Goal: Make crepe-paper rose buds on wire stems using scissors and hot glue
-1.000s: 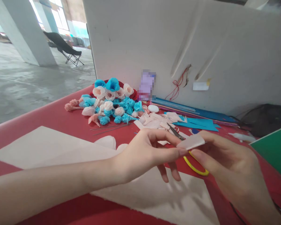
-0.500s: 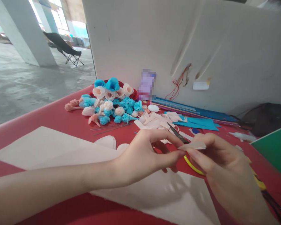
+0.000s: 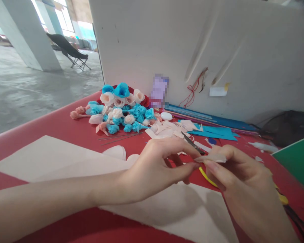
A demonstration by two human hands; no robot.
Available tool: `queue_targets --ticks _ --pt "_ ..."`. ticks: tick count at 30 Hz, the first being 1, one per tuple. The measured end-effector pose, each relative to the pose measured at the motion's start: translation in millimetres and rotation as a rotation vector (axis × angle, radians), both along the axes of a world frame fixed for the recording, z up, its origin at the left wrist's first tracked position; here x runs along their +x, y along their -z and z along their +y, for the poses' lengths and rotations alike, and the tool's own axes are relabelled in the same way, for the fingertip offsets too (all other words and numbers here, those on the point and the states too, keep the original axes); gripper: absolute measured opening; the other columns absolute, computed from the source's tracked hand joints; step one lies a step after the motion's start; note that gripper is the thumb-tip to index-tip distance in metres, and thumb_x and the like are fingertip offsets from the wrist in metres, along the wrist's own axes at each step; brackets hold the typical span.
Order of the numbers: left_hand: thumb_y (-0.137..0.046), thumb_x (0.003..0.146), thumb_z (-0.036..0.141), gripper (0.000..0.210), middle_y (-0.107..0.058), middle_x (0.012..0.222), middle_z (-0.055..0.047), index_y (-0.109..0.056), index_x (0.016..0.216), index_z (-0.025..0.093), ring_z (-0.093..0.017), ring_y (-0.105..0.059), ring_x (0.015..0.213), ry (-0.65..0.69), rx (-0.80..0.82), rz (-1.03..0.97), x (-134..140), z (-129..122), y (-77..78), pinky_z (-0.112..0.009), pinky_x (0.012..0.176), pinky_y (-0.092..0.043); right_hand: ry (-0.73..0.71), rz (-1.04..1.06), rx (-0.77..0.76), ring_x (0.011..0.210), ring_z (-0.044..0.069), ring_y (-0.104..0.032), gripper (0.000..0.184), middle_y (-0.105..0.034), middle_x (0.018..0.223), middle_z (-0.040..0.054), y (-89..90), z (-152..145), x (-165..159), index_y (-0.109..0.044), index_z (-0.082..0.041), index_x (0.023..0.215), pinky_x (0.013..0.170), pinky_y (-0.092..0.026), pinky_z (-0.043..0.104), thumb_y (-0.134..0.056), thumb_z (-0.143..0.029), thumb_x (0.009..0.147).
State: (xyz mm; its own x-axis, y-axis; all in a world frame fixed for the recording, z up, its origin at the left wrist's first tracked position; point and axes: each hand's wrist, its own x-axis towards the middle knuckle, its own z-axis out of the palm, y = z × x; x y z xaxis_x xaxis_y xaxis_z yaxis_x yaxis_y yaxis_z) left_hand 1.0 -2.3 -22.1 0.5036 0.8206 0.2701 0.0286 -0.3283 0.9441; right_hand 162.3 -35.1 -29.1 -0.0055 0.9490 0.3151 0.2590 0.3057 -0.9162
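Note:
Between my two hands is a small piece of pale crepe paper (image 3: 214,157), folded or curled, above the red table. My left hand (image 3: 164,162) pinches its left end between thumb and fingertips. On the other side, my right hand (image 3: 243,179) grips the right part of the paper with thumb and curled fingers. Scissors (image 3: 192,143) with dark blades and yellow handles lie behind the hands, partly hidden by them. A large pale paper sheet (image 3: 182,212) spreads on the table below. Rounded pale petals (image 3: 115,153) lie beyond my left forearm.
Blue, white and pink paper flowers (image 3: 124,111) are heaped at the back left, near thin wires (image 3: 119,137). Pale paper scraps (image 3: 167,129) and blue strips (image 3: 215,132) lie behind the hands. A white panel (image 3: 152,40) closes off the back; a green board (image 3: 297,163) stands right.
My right hand has shifted slightly to the right, and the paper's right end now reaches a little farther right. Both hands keep their pinch; my left hand has barely moved.

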Motion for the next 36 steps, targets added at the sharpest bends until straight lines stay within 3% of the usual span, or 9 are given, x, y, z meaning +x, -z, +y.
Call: queue_targets --ticks 8,13,20,23,30,36 --pt "-0.055 0.076 0.019 0.007 -0.058 0.076 0.001 -0.059 0.074 0.015 -0.006 -0.060 0.048 0.037 -0.115 -0.075 1.0 3.2 4.9 -0.012 0.040 -0.044 0.019 -0.005 0.057 0.057 0.005 -0.054 0.007 -0.058 0.065 -0.0061 0.7 3.6 0.1 -0.061 -0.025 0.069 0.051 -0.044 0.006 -0.062 -0.020 0.074" --pt "-0.056 0.076 0.025 0.011 -0.057 0.075 0.001 -0.058 0.072 0.014 -0.007 -0.060 0.048 0.095 -0.272 -0.138 0.9 3.2 3.9 -0.014 0.040 -0.046 -0.006 0.009 0.105 0.062 0.006 -0.059 0.015 -0.064 0.070 -0.0071 -2.2 6.2 -0.7 -0.066 -0.032 0.077 0.056 -0.047 0.007 -0.062 -0.018 0.074" --pt "-0.061 0.073 0.026 0.014 -0.057 0.077 -0.001 -0.058 0.071 0.012 -0.007 -0.059 0.046 0.213 -0.455 -0.175 0.6 6.7 2.1 -0.014 0.039 -0.046 -0.101 0.041 0.113 0.059 0.008 -0.058 0.015 -0.062 0.067 -0.0050 2.6 12.9 5.9 -0.067 -0.030 0.077 0.056 -0.048 0.012 -0.062 -0.016 0.075" --pt "-0.063 0.071 0.022 0.012 -0.057 0.068 0.002 -0.057 0.070 0.013 -0.006 -0.058 0.044 0.233 -0.509 -0.194 1.3 7.8 2.6 -0.013 0.038 -0.045 -0.124 0.052 0.088 0.060 0.007 -0.059 0.012 -0.062 0.067 -0.0050 3.8 16.0 8.4 -0.066 -0.027 0.075 0.056 -0.048 0.011 -0.062 -0.016 0.075" --pt "-0.064 0.072 0.024 0.013 -0.057 0.055 0.005 -0.057 0.069 0.013 -0.006 -0.056 0.042 0.258 -0.575 -0.229 3.0 7.3 3.2 -0.012 0.038 -0.045 -0.106 0.074 0.068 0.058 0.010 -0.059 0.010 -0.060 0.063 -0.0040 1.5 15.0 6.9 -0.065 -0.025 0.072 0.051 -0.050 0.015 -0.063 -0.015 0.072" --pt "-0.062 0.074 0.023 0.009 -0.059 0.057 0.004 -0.064 0.079 0.016 -0.007 -0.060 0.052 0.191 -0.498 -0.242 2.4 3.8 4.5 -0.012 0.047 -0.049 -0.097 0.098 0.092 0.059 0.008 -0.057 0.013 -0.060 0.065 -0.0044 3.9 14.4 7.9 -0.066 -0.027 0.072 0.054 -0.048 0.012 -0.063 -0.014 0.072"
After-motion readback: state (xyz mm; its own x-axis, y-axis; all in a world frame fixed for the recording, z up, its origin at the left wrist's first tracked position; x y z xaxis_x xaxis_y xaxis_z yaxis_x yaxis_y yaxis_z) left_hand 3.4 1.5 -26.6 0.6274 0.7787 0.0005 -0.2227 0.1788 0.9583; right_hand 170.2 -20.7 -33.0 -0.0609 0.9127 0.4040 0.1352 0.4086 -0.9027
